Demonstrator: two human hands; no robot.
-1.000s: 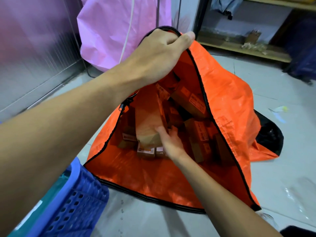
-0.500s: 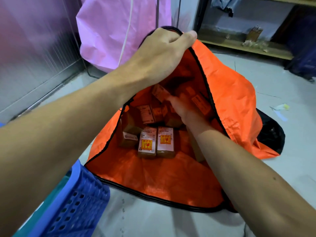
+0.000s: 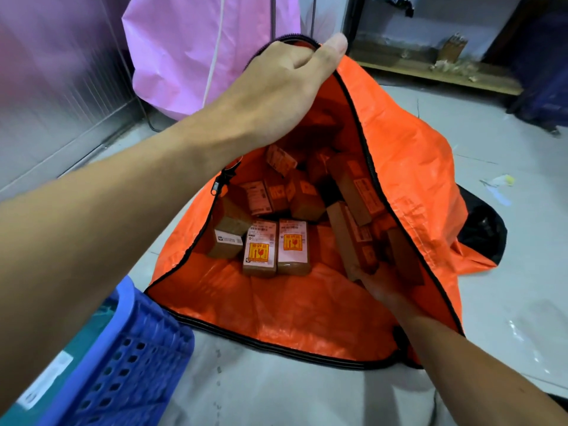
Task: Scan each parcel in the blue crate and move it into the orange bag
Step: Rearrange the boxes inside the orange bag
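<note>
Many brown parcels (image 3: 276, 247) lie heaped inside the orange bag (image 3: 399, 142) on the floor (image 3: 507, 287). Left hand (image 3: 276, 87) grips the bag's top edge, lifting it open. Right hand (image 3: 384, 290) is inside the bag among the parcels, blurred; its grip cannot be told. Blue crate (image 3: 129, 358) stands just beside the bag.

Pink plastic sack (image 3: 184, 56) at the back, low wooden shelf (image 3: 445, 75) beside it, paper scrap (image 3: 499, 181) on grey floor (image 3: 507, 272).
</note>
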